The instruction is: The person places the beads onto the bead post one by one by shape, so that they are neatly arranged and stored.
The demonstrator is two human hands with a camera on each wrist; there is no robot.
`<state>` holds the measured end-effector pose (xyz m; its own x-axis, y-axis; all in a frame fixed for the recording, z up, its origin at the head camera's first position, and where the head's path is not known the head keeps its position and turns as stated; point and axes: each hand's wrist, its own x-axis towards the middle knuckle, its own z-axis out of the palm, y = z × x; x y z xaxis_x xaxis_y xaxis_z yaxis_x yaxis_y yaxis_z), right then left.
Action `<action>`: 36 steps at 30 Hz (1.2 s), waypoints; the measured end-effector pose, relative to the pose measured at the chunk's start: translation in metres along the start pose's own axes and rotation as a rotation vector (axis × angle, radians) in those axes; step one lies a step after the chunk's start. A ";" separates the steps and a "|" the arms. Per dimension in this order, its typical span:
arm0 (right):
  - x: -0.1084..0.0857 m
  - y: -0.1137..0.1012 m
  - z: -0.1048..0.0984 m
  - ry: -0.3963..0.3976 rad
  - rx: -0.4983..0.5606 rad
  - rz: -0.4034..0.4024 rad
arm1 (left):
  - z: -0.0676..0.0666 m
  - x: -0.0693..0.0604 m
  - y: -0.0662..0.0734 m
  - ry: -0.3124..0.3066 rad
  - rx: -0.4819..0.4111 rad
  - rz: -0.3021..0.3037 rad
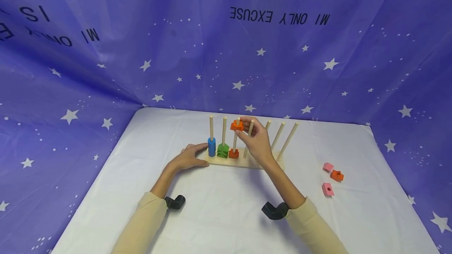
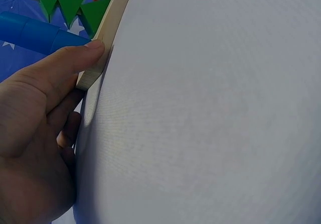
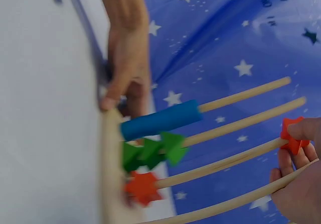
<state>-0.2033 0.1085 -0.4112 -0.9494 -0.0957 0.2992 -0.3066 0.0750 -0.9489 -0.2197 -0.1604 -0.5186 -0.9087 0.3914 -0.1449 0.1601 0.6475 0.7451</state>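
My right hand (image 1: pixel 258 144) pinches an orange-red star block (image 1: pixel 237 125) around the upper end of the third peg; the right wrist view shows this star (image 3: pixel 295 135) between thumb and fingers (image 3: pixel 296 158). Lower on that peg, against the wooden base (image 1: pixel 243 162), sits another red star (image 1: pixel 234 153). Blue cylinders (image 1: pixel 211 147) are on the first peg, green triangular blocks (image 1: pixel 223 150) on the second. My left hand (image 1: pixel 188 157) grips the base's left end, its thumb on the front edge (image 2: pixel 104 45).
To the right on the white cloth (image 1: pixel 219 214) lie an orange block (image 1: pixel 337 175) and two pink blocks (image 1: pixel 327 189). Bare pegs (image 1: pixel 288 140) rise from the right part of the base. A purple starred curtain (image 1: pixel 212 50) hangs behind and at the sides.
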 end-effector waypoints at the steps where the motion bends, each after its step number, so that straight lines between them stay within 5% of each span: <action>1: -0.003 0.006 0.001 0.001 -0.002 0.023 | 0.000 0.000 0.000 0.000 0.001 0.001; 12: -0.025 0.081 0.010 -0.003 -0.139 0.207 | -0.001 0.002 0.001 0.002 0.008 0.016; 21: -0.042 0.080 -0.004 -0.089 -0.132 0.226 | 0.000 0.001 0.000 -0.003 0.009 0.005; 28: -0.069 0.060 -0.055 -0.175 -0.267 0.159 | 0.000 0.001 0.000 0.000 0.019 0.002; 36: -0.098 0.046 -0.144 0.014 -0.518 0.044 | 0.001 0.003 -0.001 0.001 0.021 0.006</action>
<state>-0.1346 0.2642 -0.4697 -0.9618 -0.0679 0.2651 -0.2566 0.5607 -0.7872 -0.2219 -0.1599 -0.5205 -0.9081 0.3945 -0.1403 0.1733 0.6592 0.7317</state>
